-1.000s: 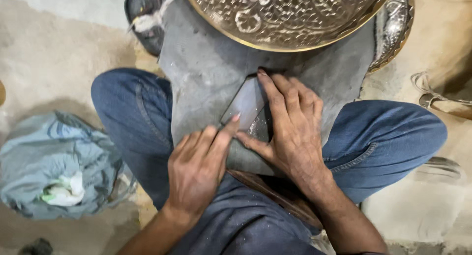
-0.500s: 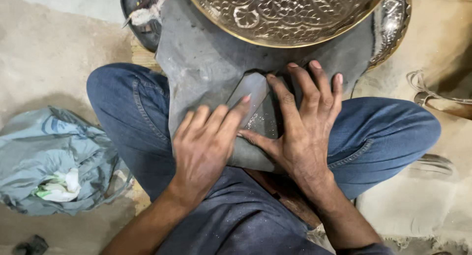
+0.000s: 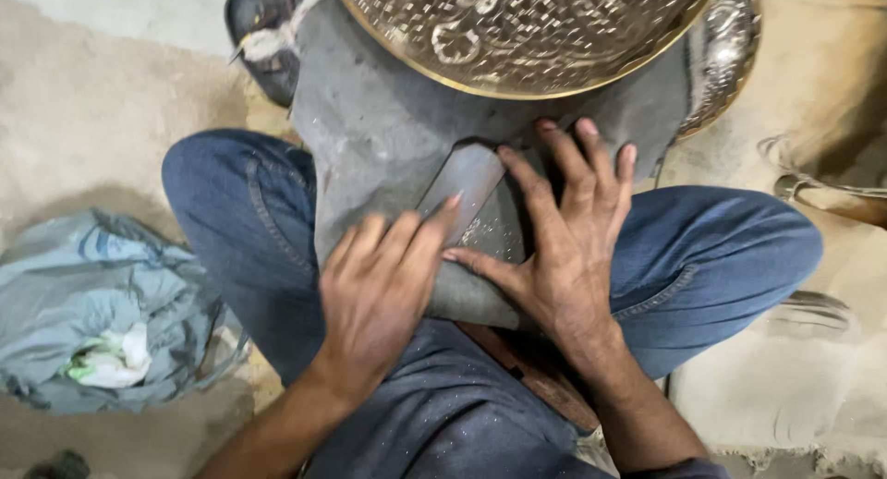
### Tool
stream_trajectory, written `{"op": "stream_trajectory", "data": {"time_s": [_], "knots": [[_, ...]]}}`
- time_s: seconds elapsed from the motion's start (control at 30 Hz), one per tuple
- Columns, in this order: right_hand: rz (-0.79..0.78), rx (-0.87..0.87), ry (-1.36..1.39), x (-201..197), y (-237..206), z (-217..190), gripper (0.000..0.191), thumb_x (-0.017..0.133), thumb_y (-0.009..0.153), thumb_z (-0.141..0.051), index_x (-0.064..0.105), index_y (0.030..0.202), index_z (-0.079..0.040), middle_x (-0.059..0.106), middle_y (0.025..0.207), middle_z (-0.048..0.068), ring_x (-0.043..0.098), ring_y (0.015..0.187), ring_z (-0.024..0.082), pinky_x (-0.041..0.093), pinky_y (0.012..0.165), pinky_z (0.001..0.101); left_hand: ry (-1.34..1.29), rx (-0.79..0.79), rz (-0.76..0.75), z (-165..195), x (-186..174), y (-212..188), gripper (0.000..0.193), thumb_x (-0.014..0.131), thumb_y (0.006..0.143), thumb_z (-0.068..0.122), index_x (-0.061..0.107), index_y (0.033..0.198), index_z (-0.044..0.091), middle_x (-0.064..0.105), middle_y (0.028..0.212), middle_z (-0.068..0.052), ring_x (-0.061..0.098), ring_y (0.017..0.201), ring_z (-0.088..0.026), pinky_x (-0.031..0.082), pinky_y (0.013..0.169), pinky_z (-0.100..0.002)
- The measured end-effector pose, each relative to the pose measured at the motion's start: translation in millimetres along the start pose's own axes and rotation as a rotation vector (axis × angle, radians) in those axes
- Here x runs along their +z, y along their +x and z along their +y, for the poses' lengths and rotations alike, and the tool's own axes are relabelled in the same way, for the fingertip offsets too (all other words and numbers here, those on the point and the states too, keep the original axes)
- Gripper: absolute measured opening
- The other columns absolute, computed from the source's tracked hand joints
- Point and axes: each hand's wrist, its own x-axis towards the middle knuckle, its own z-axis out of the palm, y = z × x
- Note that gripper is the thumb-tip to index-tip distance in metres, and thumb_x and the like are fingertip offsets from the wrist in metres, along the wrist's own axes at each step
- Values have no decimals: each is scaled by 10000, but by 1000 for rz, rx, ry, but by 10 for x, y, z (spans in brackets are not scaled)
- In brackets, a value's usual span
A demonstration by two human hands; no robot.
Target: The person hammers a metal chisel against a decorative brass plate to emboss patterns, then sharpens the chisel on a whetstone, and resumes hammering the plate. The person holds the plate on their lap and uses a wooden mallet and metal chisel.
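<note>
Hands press flat on a grey cloth (image 3: 370, 137) draped over the lap of a person sitting cross-legged in blue jeans (image 3: 730, 248). Between them lies a flat grey metal piece (image 3: 467, 179), a narrow slab whose long axis runs diagonally, from low near the left hand up and away toward the big brass tray. The left hand (image 3: 379, 290) lies at the slab's lower end, fingers together and stretched forward, the fingertips resting on its near edge; it grips nothing. The right hand (image 3: 568, 243) lies just beside the slab on its right, fingers spread wide over the cloth, thumb pointing across toward the left fingertips, also holding nothing. Of the two, the left is the nearer to the slab's lower end, while the right flanks its length.

The slab looks dull, smooth and worn. Fine bright filings speckle the cloth and the jeans. The brass tray (image 3: 517, 31) above is round, golden, covered in raised hammered ornament, and a silvery embossed rim (image 3: 730, 59) shows behind it. A crumpled pale blue bag (image 3: 83, 303) lies on the dusty floor at the left.
</note>
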Motion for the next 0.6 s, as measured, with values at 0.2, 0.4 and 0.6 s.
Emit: {"op": "stream_trajectory", "data": {"time_s": [0.2,0.4,0.6], "knots": [[30,-20,18,-2,-1,27,977,904,716,-647,569,1464,-115,366,1587,154,193,1546,379,93,1274,700,-61,-16,41,52,32,40,378,719,948,158,701,1319,87,599,923,-20,551,835,-212,494,728,-355],[-3,-8,11,-21,-3,12,972,891,730,-642,566,1474,-109,370,1589,156,196,1554,377,90,1291,677,-45,-21,20,57,74,20,419,711,913,165,700,1327,99,613,961,-39,560,884,-233,498,786,-376],[-8,-9,13,-26,24,-15,968,887,724,-632,560,1470,-111,382,1578,170,202,1548,382,83,1279,685,19,-10,5,31,77,17,332,729,927,172,703,1255,126,628,943,-19,536,870,-241,437,790,-405]]}}
